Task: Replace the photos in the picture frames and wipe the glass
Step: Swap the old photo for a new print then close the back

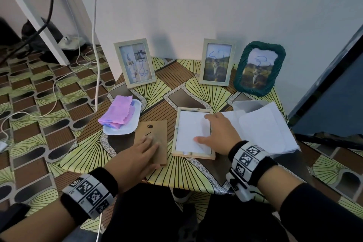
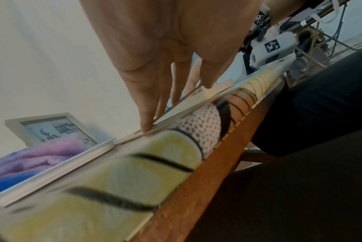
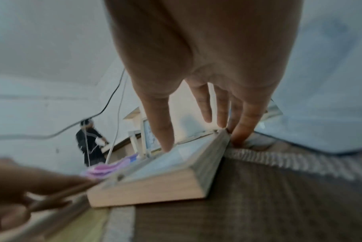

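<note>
With the open frame [image 1: 193,133] lying face-down just right of the backing board [image 1: 152,139], the right hand [image 1: 217,133] is pressing the white photo [image 1: 188,129] flat inside with straight fingers, and the left hand [image 1: 135,157] is resting open-fingered on the board, which should be slid on squarely.

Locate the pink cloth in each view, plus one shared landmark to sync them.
Head: pink cloth left of centre, on the white tray.
Left wrist: lower left corner, blurred.
Right wrist: small strip left of centre, behind the face-down wooden frame.
Shared landmark: the pale standing frame behind it.
</note>
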Motion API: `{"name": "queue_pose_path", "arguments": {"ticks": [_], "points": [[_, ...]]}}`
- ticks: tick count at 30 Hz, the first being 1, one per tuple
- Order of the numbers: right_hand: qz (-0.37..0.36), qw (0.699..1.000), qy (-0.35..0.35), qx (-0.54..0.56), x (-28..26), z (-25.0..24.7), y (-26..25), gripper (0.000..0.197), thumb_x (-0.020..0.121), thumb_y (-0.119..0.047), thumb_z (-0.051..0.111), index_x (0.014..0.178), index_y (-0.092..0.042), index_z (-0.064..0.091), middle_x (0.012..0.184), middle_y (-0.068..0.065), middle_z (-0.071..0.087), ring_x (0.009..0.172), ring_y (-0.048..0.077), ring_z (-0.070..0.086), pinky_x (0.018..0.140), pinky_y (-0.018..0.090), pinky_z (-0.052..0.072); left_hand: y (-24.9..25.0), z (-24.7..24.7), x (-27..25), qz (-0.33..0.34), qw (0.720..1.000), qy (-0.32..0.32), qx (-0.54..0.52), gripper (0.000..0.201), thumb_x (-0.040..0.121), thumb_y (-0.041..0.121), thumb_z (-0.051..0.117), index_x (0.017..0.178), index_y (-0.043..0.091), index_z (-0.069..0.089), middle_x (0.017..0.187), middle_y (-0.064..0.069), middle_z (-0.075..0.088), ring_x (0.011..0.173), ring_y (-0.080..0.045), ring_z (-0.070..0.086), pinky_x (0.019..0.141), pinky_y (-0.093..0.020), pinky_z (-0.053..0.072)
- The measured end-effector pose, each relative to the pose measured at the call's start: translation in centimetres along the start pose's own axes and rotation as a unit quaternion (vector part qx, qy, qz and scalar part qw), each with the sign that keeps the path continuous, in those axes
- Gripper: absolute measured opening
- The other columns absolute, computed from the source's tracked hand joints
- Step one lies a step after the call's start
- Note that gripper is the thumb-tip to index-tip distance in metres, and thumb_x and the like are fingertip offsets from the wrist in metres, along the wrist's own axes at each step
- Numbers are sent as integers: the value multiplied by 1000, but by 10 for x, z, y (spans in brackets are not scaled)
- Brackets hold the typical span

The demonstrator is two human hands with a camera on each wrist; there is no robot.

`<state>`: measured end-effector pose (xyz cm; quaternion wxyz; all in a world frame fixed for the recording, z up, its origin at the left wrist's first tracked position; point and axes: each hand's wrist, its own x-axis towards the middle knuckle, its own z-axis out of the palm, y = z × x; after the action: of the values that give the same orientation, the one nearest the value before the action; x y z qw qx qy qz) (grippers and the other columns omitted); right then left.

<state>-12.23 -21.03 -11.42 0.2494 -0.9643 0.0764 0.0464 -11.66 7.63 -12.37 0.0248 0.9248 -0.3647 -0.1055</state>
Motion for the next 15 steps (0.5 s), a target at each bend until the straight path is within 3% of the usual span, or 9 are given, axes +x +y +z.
{"name": "queue_pose_path", "arguments": {"ticks": [2, 6, 9, 12, 15], "points": [[22, 997, -1, 70, -1, -2, 2, 88, 75, -38, 80, 147, -15, 36, 146, 3, 38, 133, 20, 40, 109, 31, 32, 2, 2, -3, 7, 1000, 0, 0, 86, 89, 65, 6, 155, 11, 21, 163, -10, 15, 151, -25, 13, 119, -32, 26], [36, 993, -9, 115, -5, 0, 5, 78, 69, -14, 84, 137, -8, 46, 139, 5, 45, 125, 21, 46, 102, 28, 39, -1, 5, -7, 3, 999, 30, 10, 82, 91, 67, 13, 154, 16, 26, 162, -4, 21, 150, -19, 17, 115, -37, 36], [33, 992, -2, 120, -9, 1, 7, 55, 68, -11, 83, 115, -11, 55, 121, 2, 54, 112, 21, 52, 92, 31, 46, -2, 6, -10, 19, 997, 62, 49, 81, 92, 69, 22, 150, 14, 37, 157, -4, 32, 147, -19, 26, 115, -35, 34], [31, 990, -5, 135, -12, 1, 9, 45, 69, -12, 83, 103, -15, 54, 116, 1, 58, 107, 21, 55, 94, 38, 49, -7, 8, -14, 34, 998, 55, 12, 87, 87, 77, 24, 151, 20, 34, 159, 4, 28, 148, -10, 18, 117, -26, 21], [29, 989, -5, 145, -13, 2, 10, 44, 69, -12, 83, 101, -10, 53, 114, 3, 59, 107, 23, 56, 94, 41, 51, -15, 8, -18, 72, 996, 25, -34, 89, 83, 70, 53, 152, 18, 33, 159, 5, 27, 147, -9, 15, 118, -22, 13]]}}
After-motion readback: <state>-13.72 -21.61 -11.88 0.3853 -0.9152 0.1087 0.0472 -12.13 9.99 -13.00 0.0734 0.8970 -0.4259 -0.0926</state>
